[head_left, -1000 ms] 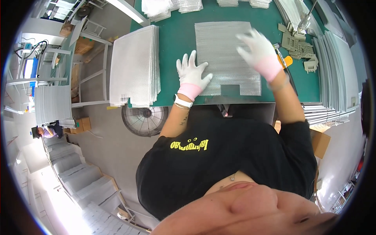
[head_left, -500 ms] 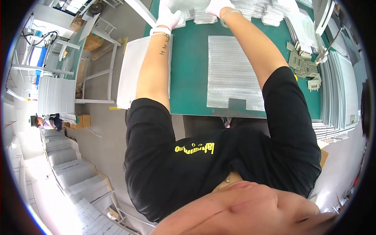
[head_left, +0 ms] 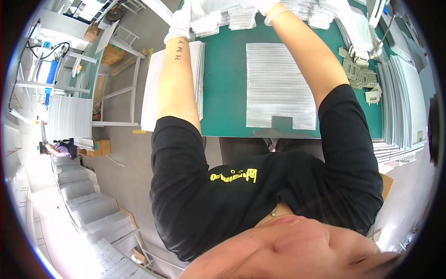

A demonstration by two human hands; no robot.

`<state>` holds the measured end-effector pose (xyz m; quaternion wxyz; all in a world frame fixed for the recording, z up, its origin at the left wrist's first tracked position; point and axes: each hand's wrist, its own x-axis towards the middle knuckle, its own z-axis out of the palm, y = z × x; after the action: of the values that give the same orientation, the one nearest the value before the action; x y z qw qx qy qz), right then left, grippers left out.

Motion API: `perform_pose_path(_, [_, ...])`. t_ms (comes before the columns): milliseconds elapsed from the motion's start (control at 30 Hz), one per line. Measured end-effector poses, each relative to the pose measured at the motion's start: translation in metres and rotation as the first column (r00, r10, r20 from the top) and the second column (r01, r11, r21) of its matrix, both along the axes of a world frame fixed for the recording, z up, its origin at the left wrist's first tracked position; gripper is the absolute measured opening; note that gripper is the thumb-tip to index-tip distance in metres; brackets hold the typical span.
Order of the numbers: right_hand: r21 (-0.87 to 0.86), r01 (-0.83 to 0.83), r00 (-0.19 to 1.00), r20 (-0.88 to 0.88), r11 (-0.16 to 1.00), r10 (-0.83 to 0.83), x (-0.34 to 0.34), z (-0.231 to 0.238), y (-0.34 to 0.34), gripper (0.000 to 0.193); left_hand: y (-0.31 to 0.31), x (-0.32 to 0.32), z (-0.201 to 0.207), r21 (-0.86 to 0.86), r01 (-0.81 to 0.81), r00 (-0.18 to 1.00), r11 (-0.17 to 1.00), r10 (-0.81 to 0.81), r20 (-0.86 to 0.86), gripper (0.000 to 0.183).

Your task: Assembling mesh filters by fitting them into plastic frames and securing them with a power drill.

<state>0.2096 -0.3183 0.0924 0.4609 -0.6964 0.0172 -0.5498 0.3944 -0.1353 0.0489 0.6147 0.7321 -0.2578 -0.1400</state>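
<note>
On the tabletop point(head_left: 225, 86), a single sheet point(head_left: 276, 83) lies close to the front edge, its long axis running away from this edge and its notched end pointing to it. It is flat, silvery and finely patterned. Both hands are beyond it: the right hand point(head_left: 267, 6) by the piled sheets point(head_left: 241, 18), the left hand point(head_left: 181, 21) farther left. Their fingers are cut off, so I cannot tell whether they grasp.
</note>
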Motion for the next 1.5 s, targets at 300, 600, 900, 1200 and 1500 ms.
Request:
perform_pose_path(300, [-0.145, -0.032, 0.958, -0.286, 0.989, -0.011, -0.097, 0.005, 0.000, 0.076, 0.054, -0.079, 0.033, -0.267, 0.052, 0.982, 0.962, -0.001, 0.188, 0.048])
perform_pose_path(600, [-0.064, -0.033, 0.843, -0.538, 0.997, -0.007, -0.305, -0.065, 0.128, 0.058, 0.176, -0.315, -0.039, -0.131, -0.225, 0.974, 0.966, 0.221, -0.042, 0.053])
perform_pose_path(900, [-0.040, 0.273, 0.561, -0.805, 0.961, -0.193, -0.368, -0.131, 0.135, 0.052, 0.146, -0.348, -0.106, 0.332, -0.065, 0.950, 0.941, -0.043, 0.309, 0.058])
perform_pose_path(1200, [-0.155, 0.256, 0.543, -0.794, 0.954, -0.274, -0.358, -0.148, 0.114, 0.056, 0.134, -0.338, -0.116, 0.550, -0.026, 0.962, 0.835, -0.130, 0.242, 0.062])
perform_pose_path(1500, [-0.227, 0.217, 0.432, -0.850, 0.949, -0.302, -0.355, -0.161, 0.111, 0.055, 0.134, -0.336, -0.128, 0.602, -0.129, 0.893, 0.788, -0.171, 0.416, 0.064])
